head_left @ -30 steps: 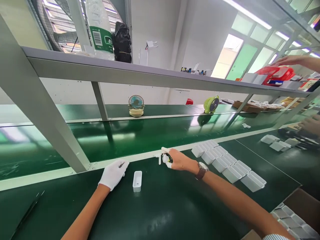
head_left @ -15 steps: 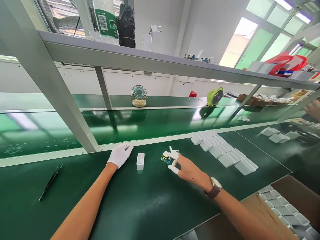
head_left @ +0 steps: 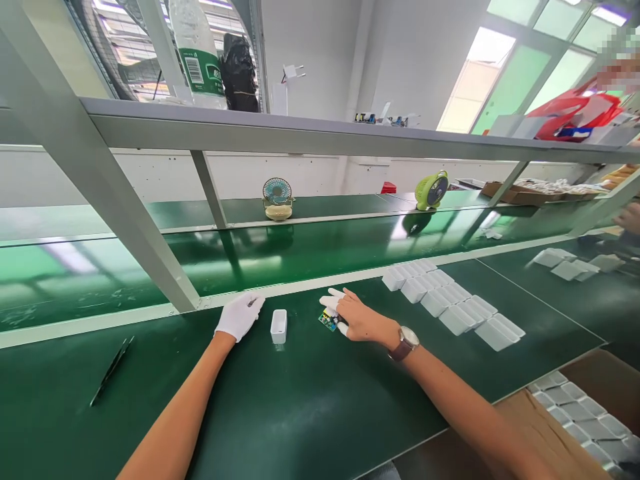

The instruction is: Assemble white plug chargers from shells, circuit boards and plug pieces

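Observation:
My right hand (head_left: 357, 315), with white covers on its fingertips, is closed on a small green circuit board (head_left: 327, 321) low over the green bench. Its fingers reach over the far side of the board and partly hide it. My left hand (head_left: 240, 315) wears a white glove and rests near the bench's back edge, fingers pinched together. A tiny dark spot shows at those fingertips, too small to name. Between the hands stands a small white plastic box (head_left: 279, 327), its top uncovered.
Tweezers (head_left: 112, 371) lie at the left. White plastic boxes (head_left: 453, 300) stand in rows on the right, and a carton (head_left: 537, 427) holds more below. A shelf (head_left: 300, 137) on slanted posts spans above. Two small fans (head_left: 278, 198) stand behind. Another person's hand (head_left: 629, 219) shows far right.
My right thumb has closed in toward the circuit board and the fingers have come over it. The left hand stays pinched near the white box. The camera view has shifted slightly.

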Action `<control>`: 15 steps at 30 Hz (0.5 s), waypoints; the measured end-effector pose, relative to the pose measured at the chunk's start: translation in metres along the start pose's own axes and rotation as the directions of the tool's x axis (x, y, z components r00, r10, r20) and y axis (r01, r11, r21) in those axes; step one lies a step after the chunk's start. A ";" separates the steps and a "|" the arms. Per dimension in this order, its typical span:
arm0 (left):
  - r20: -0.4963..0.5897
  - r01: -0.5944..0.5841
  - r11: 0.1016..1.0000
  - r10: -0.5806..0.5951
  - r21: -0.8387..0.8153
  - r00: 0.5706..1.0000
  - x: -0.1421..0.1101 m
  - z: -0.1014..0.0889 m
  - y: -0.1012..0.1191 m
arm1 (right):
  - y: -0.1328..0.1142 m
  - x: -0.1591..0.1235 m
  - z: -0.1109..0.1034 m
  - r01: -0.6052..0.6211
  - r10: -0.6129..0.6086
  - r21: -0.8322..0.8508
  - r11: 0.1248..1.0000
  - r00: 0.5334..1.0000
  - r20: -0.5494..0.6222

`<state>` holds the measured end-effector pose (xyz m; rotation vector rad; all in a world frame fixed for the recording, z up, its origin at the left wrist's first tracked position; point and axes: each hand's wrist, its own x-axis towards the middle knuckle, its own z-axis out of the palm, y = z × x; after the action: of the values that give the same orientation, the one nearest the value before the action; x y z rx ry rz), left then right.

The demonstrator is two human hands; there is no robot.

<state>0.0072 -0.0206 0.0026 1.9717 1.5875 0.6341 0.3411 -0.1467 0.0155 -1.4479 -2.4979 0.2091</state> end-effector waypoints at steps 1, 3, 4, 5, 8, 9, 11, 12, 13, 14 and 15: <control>-0.002 0.003 1.000 -0.003 0.001 1.000 0.000 0.000 0.000 | 0.002 0.003 -0.001 0.000 0.001 0.048 0.999 1.000 -0.007; -0.007 0.009 1.000 -0.009 -0.001 1.000 0.000 0.001 0.000 | 0.004 0.006 -0.003 -0.018 0.022 0.134 0.991 0.999 -0.029; -0.009 0.012 1.000 -0.012 -0.002 1.000 0.000 0.001 0.000 | 0.005 0.006 -0.003 -0.034 0.040 0.161 0.986 0.999 -0.035; -0.012 0.016 1.000 -0.016 -0.004 1.000 0.001 0.002 0.000 | 0.006 0.005 -0.003 -0.048 0.056 0.178 0.983 0.998 -0.036; -0.020 0.026 1.000 -0.026 -0.005 0.999 0.002 0.003 -0.001 | 0.011 0.001 0.002 -0.070 0.076 0.194 0.979 0.997 -0.023; -0.021 0.028 1.000 -0.028 -0.004 0.999 0.002 0.003 -0.001 | 0.013 -0.001 0.004 -0.069 0.075 0.198 0.978 0.997 -0.020; -0.022 0.031 1.000 -0.031 0.001 0.999 0.003 0.003 -0.001 | 0.015 -0.003 0.009 -0.064 0.071 0.206 0.976 0.997 -0.024; -0.022 0.033 0.999 -0.033 0.005 0.999 0.003 0.003 -0.001 | 0.015 -0.004 0.011 -0.062 0.070 0.209 0.976 0.997 -0.029; -0.022 0.035 0.999 -0.035 0.008 0.999 0.003 0.004 -0.001 | 0.015 -0.004 0.012 -0.061 0.070 0.211 0.976 0.997 -0.036; -0.021 0.037 0.999 -0.036 0.010 0.999 0.004 0.004 0.000 | 0.015 -0.004 0.012 -0.064 0.076 0.211 0.975 0.996 -0.046; -0.018 0.036 0.999 -0.036 0.010 0.999 0.004 0.004 0.001 | 0.015 -0.004 0.012 -0.072 0.085 0.210 0.975 0.995 -0.057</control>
<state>0.0116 -0.0170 0.0000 1.9455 1.6366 0.6313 0.3518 -0.1431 -0.0005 -1.4439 -2.2918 0.4171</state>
